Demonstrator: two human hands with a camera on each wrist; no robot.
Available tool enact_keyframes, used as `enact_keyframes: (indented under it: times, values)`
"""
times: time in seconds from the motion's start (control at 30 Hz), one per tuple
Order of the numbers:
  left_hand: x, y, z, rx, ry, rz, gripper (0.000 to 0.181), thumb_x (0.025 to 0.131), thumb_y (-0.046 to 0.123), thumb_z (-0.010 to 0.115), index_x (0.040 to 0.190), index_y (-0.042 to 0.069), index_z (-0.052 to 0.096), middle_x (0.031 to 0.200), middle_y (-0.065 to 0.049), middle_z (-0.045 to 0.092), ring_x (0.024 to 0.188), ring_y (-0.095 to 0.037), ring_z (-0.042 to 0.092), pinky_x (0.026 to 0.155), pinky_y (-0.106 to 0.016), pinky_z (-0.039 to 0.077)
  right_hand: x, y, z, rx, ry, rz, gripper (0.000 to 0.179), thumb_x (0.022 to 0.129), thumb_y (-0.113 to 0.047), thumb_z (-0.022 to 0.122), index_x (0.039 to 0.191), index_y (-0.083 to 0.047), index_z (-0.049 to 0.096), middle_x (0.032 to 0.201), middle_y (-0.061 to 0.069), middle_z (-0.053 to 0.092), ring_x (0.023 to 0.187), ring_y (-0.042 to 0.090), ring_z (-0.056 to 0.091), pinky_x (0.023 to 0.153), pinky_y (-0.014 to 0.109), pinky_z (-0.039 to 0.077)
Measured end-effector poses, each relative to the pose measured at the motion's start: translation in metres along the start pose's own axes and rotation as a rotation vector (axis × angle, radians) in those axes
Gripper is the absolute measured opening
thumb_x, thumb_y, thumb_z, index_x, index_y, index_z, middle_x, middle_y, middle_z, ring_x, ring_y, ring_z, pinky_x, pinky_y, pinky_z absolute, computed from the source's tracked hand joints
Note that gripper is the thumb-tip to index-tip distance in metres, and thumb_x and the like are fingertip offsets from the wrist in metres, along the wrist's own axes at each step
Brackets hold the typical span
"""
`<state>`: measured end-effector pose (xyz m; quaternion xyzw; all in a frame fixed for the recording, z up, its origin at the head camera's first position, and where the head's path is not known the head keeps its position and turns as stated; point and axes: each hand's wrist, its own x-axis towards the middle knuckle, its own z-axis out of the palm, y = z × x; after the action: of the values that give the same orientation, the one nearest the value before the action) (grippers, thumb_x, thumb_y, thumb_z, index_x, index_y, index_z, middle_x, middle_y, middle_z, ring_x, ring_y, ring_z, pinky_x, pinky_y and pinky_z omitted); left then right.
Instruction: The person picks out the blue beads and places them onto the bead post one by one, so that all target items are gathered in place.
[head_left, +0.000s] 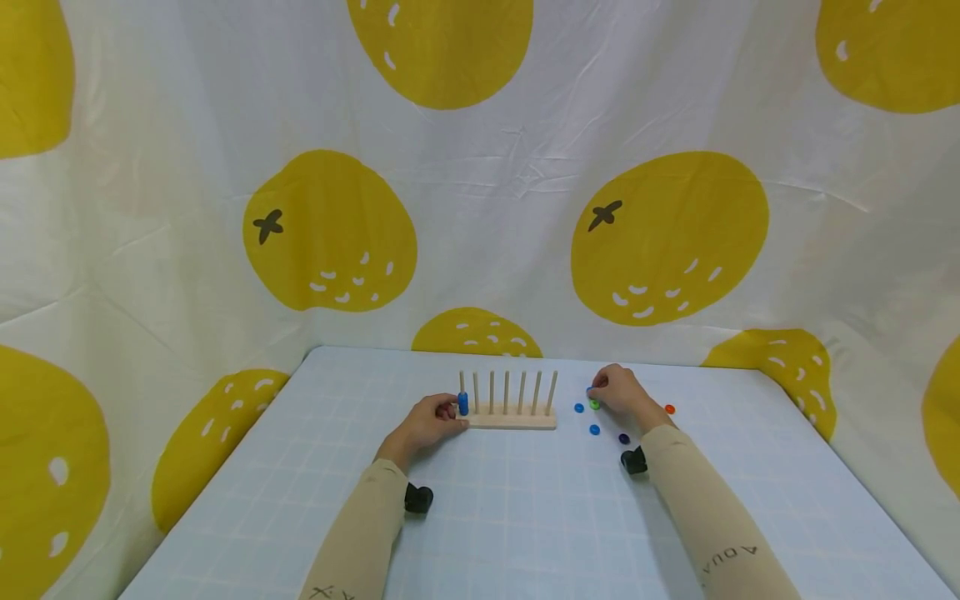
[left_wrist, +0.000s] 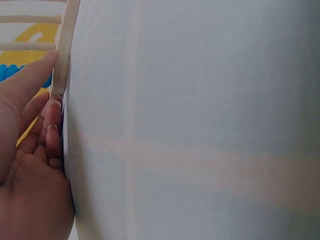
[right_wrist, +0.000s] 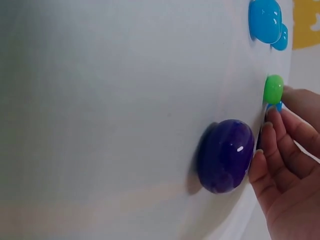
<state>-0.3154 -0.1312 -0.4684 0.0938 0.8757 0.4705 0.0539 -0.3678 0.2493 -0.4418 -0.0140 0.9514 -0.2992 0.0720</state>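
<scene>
A wooden peg rack (head_left: 517, 421) with several upright pegs stands on the table, blue beads (head_left: 462, 404) stacked on its leftmost peg. My left hand (head_left: 429, 423) holds the left end of its base, the thumb along the front edge in the left wrist view. To the right of the rack, my right hand (head_left: 621, 390) pinches a blue bead (right_wrist: 275, 106) at the tabletop, partly hidden by the fingers. Just beside those fingertips lies a green bead (right_wrist: 273, 90). A dark purple bead (right_wrist: 226, 156) sits nearer the right wrist.
Two more loose blue beads (head_left: 595, 430) lie between the rack and my right hand. An orange bead (head_left: 670, 409) is to the right of that hand. A pale checked cloth (head_left: 525, 517) covers the table, and a fruit-print curtain (head_left: 495, 250) hangs behind it.
</scene>
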Motion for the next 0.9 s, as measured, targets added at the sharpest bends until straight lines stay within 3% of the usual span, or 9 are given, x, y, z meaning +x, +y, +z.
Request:
enact_keyframes:
  times: [0.33, 0.67, 0.9]
  values:
    - [0.0, 0.001, 0.0, 0.015, -0.003, 0.008, 0.047, 0.091, 0.016, 0.08, 0.13, -0.002, 0.062, 0.096, -0.005, 0.058, 0.088, -0.019, 0.051, 0.085, -0.035, 0.045, 0.004, 0.005, -0.003, 0.027, 0.037, -0.005, 0.024, 0.1, -0.02, 0.067, 0.113, 0.001, 0.066, 0.104, 0.014, 0.063, 0.096, 0.03, 0.055, 0.092, 0.043, 0.05]
    - [-0.002, 0.002, -0.001, 0.012, 0.002, -0.004, 0.047, 0.09, 0.016, 0.08, 0.129, -0.002, 0.062, 0.096, -0.006, 0.058, 0.089, -0.02, 0.051, 0.085, -0.036, 0.046, 0.0, 0.001, -0.006, 0.035, 0.166, -0.139, 0.025, 0.102, -0.02, 0.065, 0.116, 0.001, 0.064, 0.11, 0.017, 0.065, 0.099, 0.031, 0.057, 0.096, 0.047, 0.051]
    - [-0.002, 0.003, -0.001, 0.009, 0.002, -0.001, 0.047, 0.09, 0.015, 0.08, 0.129, -0.003, 0.062, 0.097, -0.006, 0.058, 0.089, -0.02, 0.051, 0.086, -0.036, 0.045, -0.012, -0.011, -0.007, 0.074, 0.254, -0.283, 0.023, 0.101, -0.016, 0.066, 0.115, 0.002, 0.065, 0.105, 0.015, 0.067, 0.094, 0.03, 0.058, 0.088, 0.043, 0.051]
